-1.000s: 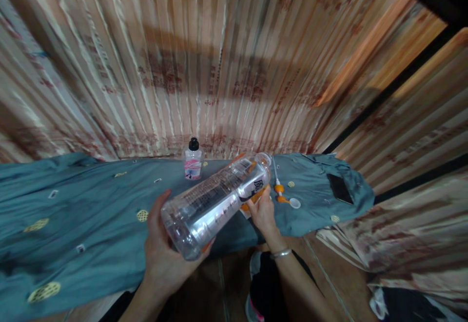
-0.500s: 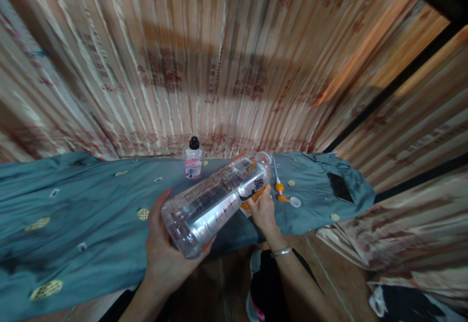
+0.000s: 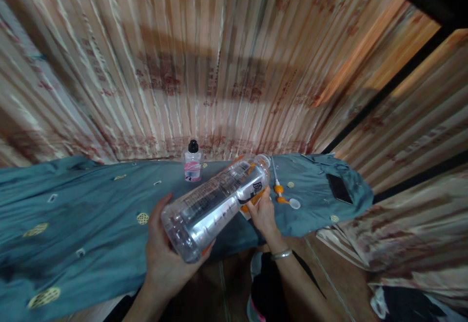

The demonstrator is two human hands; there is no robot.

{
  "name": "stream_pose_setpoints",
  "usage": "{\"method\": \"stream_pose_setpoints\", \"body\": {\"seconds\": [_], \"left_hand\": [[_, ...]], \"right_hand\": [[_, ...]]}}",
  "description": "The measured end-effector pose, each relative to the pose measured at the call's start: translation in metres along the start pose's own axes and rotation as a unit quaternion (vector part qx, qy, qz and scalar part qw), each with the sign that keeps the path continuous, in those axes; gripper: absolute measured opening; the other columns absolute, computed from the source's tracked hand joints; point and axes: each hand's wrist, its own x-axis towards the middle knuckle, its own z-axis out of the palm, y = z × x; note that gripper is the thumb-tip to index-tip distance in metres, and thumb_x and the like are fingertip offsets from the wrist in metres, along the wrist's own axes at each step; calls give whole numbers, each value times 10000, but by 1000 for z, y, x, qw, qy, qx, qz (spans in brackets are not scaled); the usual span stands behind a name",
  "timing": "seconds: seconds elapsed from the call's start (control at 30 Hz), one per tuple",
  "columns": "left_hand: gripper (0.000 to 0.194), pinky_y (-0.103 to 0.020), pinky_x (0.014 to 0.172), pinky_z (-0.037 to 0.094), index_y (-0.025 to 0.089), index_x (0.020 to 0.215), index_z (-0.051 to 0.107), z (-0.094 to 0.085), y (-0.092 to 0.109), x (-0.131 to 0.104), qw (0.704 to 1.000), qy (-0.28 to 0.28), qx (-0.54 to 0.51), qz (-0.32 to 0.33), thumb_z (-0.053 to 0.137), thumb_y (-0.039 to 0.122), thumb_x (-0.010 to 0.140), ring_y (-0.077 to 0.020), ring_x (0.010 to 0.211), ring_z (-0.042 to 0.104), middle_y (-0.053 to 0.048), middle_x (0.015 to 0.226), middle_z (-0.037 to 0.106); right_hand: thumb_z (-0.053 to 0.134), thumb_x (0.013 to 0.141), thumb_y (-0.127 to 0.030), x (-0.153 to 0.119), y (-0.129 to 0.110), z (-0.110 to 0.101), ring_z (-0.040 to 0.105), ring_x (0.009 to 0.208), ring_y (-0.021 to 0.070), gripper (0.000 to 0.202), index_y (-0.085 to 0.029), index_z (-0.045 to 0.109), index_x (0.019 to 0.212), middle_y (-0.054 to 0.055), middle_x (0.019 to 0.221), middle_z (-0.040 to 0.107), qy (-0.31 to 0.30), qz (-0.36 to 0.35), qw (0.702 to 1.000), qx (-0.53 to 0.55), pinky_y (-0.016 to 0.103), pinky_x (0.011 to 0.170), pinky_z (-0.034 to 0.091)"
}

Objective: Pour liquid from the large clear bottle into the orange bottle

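A large clear plastic bottle (image 3: 215,205) with dark print is tilted above the cloth, its base at the lower left and its neck at the upper right. My left hand (image 3: 166,253) is wrapped round its base end. Beneath the neck end, my right hand (image 3: 263,212) is closed on an orange item (image 3: 256,197), mostly hidden behind the clear bottle. Whether the bottle's mouth touches that item cannot be made out. An orange pump top (image 3: 279,190) with a pale tube lies right of my right hand, beside a small round clear cap (image 3: 294,204).
A small clear bottle (image 3: 192,163) with a black cap and pink label stands upright at the back. A dark phone (image 3: 339,188) lies on the teal cloth (image 3: 106,210) at the right. Pleated curtains (image 3: 219,68) hang behind.
The view has shifted slightly. Both hands and the clear bottle keep nearly the same pose.
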Motion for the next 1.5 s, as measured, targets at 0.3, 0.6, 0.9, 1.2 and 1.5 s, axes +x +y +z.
{"method": "stream_pose_setpoints", "body": {"seconds": [0.3, 0.6, 0.9, 1.2, 1.5], "left_hand": [[1065, -475, 745, 730, 381, 1600, 435, -3, 6, 1, 1000, -19, 17, 1, 947, 390, 667, -304, 913, 805, -54, 1239, 741], [1061, -446, 820, 730, 290, 1583, 444, -5, 2, 3, 999, -38, 9, -3, 965, 447, 673, -297, 977, 808, -84, 1269, 722], [1023, -500, 796, 736, 365, 1607, 433, -4, 8, 1, 999, -25, 21, 12, 926, 421, 712, -318, 980, 811, -76, 1327, 714], [1089, -443, 733, 739, 309, 1604, 422, -10, -4, 5, 997, -58, 37, 43, 987, 429, 681, -298, 906, 825, -86, 1250, 744], [1121, -525, 699, 749, 409, 1608, 391, -9, -8, 3, 998, -55, 26, 24, 991, 430, 662, -334, 891, 826, -41, 1184, 771]], "right_hand": [[783, 890, -542, 1, -11, -7, 775, 1242, 422, 958, -72, 390, 1627, 238, 1307, 781, -12, 8, 1000, 13, 546, 1023, 651], [782, 887, -550, 0, -11, -4, 785, 1222, 428, 969, -79, 378, 1631, 240, 1314, 782, 3, 9, 1000, 3, 551, 999, 658], [760, 890, -550, -1, -11, -3, 806, 1160, 429, 958, -83, 372, 1631, 227, 1271, 795, 3, 19, 1000, 1, 547, 960, 674], [740, 890, -544, 0, -11, -3, 818, 1118, 426, 922, -87, 384, 1607, 224, 1246, 800, -4, 13, 1000, 6, 551, 944, 676], [712, 924, -520, 0, -8, -3, 791, 1202, 431, 904, -88, 355, 1633, 239, 1304, 780, -7, -1, 1000, -1, 573, 973, 670]]}}
